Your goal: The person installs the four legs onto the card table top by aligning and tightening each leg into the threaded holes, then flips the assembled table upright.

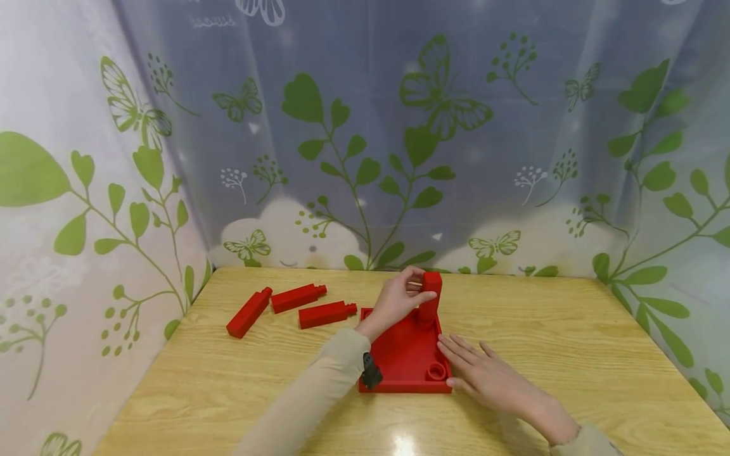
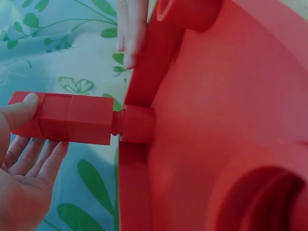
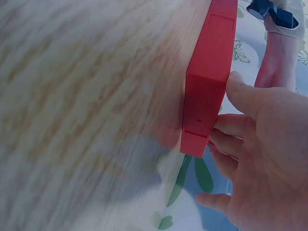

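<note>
A red square leg (image 1: 432,283) with a narrow neck stands upright at the far right corner of a shallow red base with raised edges (image 1: 399,348). My left hand (image 1: 392,305) grips this leg between thumb and fingers. In the left wrist view, the neck of the leg (image 2: 89,118) meets a round corner socket (image 2: 139,124), a bit of the neck still showing. My right hand (image 1: 495,378) lies along the right side of the base, its extended fingers touching the wall. Another round socket (image 1: 436,372) sits in the near right corner. My left forearm hides the base's left part.
Three more red legs, a left one (image 1: 249,313), an upper one (image 1: 298,298) and a lower one (image 1: 327,314), lie on the wooden table (image 1: 199,392) left of the base. A patterned curtain (image 1: 365,145) hangs behind the table and along both sides.
</note>
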`<state>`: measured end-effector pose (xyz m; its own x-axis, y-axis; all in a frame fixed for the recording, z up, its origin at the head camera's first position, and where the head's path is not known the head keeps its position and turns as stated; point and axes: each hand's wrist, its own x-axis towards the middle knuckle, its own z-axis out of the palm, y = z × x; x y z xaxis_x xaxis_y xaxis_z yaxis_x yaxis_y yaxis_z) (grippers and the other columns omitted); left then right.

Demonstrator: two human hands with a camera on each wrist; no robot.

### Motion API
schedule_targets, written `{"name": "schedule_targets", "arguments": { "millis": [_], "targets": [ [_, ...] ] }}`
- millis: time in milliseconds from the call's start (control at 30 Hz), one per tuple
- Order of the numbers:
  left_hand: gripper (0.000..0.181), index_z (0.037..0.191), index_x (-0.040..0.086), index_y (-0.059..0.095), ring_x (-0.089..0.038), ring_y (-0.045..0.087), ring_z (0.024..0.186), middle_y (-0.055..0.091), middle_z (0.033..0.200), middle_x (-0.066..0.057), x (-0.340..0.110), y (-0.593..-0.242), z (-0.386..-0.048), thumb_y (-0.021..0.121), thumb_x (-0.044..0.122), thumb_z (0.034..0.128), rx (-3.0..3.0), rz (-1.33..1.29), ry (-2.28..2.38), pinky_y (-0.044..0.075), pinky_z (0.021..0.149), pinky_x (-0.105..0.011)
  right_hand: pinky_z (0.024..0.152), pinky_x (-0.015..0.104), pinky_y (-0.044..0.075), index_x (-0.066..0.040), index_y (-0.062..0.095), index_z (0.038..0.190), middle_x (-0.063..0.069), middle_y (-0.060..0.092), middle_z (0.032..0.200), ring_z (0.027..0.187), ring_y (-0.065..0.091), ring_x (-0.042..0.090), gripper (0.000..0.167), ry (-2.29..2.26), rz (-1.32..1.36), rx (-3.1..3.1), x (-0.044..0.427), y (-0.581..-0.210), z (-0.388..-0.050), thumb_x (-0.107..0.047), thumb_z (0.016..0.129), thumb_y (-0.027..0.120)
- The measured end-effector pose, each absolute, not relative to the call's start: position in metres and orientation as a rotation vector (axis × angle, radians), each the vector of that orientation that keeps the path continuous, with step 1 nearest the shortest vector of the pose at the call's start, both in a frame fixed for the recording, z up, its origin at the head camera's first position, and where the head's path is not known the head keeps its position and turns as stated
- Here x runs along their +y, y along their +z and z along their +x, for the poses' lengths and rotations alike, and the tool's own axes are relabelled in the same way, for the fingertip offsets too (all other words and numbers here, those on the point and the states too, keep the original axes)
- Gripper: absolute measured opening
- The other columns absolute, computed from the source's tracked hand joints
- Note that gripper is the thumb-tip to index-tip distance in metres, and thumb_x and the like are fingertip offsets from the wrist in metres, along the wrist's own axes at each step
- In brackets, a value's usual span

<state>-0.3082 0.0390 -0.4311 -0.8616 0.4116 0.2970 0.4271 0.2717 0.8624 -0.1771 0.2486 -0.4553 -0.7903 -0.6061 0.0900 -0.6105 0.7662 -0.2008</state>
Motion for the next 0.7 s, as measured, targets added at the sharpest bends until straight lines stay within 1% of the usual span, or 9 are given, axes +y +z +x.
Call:
{"name": "schedule_targets", "arguments": {
  "millis": [67,167,300,400,500,600,700],
  "targets": [
    [0.045,0.130,0.002,0.058,-0.030,0.067,0.114,0.066,0.126,-0.015,0.039,-0.433,-0.309,0.077,0.017,0.0919,-2.507,-0.835,-1.696,0.058,0.090,-0.031,0.108,0.072,0.032,-0.002,0.042,0.153,0.018,0.038,0.160,0.146,0.035,0.040,0.063,0.345,1.007,-2.940,0.249,-0.456,-0.177,-0.041,0.105,0.051],
    [0.047,0.132,0.003,0.056,-0.030,0.067,0.114,0.065,0.127,-0.015,0.039,-0.435,-0.310,0.076,0.017,0.0923,-2.495,-0.868,-1.694,0.057,0.093,-0.032,0.109,0.071,0.032,-0.002,0.042,0.154,0.017,0.037,0.160,0.146,0.035,0.039,0.063,0.342,1.006,-2.945,0.249,-0.457,-0.177,-0.041,0.105,0.051],
    [0.052,0.143,0.012,0.054,-0.028,0.067,0.115,0.064,0.131,-0.013,0.039,-0.436,-0.310,0.073,0.015,0.0944,-2.474,-0.942,-1.645,0.055,0.098,-0.036,0.109,0.071,0.031,-0.002,0.041,0.154,0.017,0.037,0.160,0.146,0.035,0.039,0.063,0.352,1.004,-2.949,0.249,-0.456,-0.177,-0.040,0.105,0.051],
    [0.053,0.146,0.017,0.054,-0.027,0.067,0.114,0.063,0.133,-0.011,0.040,-0.437,-0.310,0.071,0.013,0.0958,-2.465,-0.980,-1.596,0.056,0.097,-0.039,0.109,0.072,0.031,-0.002,0.041,0.154,0.017,0.037,0.160,0.146,0.034,0.039,0.063,0.359,1.005,-2.954,0.249,-0.456,-0.177,-0.041,0.106,0.051],
    [0.050,0.143,0.017,0.059,-0.026,0.067,0.113,0.062,0.133,-0.010,0.042,-0.437,-0.308,0.073,0.014,0.0947,-2.465,-0.949,-1.570,0.057,0.094,-0.037,0.110,0.071,0.030,-0.002,0.040,0.154,0.017,0.036,0.160,0.147,0.034,0.039,0.063,0.366,1.003,-2.963,0.249,-0.457,-0.177,-0.041,0.106,0.050],
    [0.048,0.137,0.017,0.064,-0.024,0.067,0.111,0.061,0.134,-0.008,0.047,-0.436,-0.305,0.078,0.017,0.0911,-2.445,-0.874,-1.530,0.058,0.091,-0.032,0.110,0.072,0.030,-0.002,0.039,0.155,0.017,0.036,0.161,0.147,0.034,0.039,0.064,0.372,1.001,-2.969,0.249,-0.457,-0.177,-0.041,0.106,0.050],
    [0.047,0.131,0.016,0.068,-0.023,0.067,0.108,0.062,0.131,-0.006,0.052,-0.436,-0.302,0.082,0.021,0.0867,-2.404,-0.795,-1.484,0.059,0.086,-0.030,0.109,0.072,0.030,-0.002,0.039,0.155,0.017,0.036,0.161,0.146,0.034,0.039,0.064,0.378,1.001,-2.969,0.249,-0.457,-0.176,-0.041,0.106,0.050]
  ]
}}
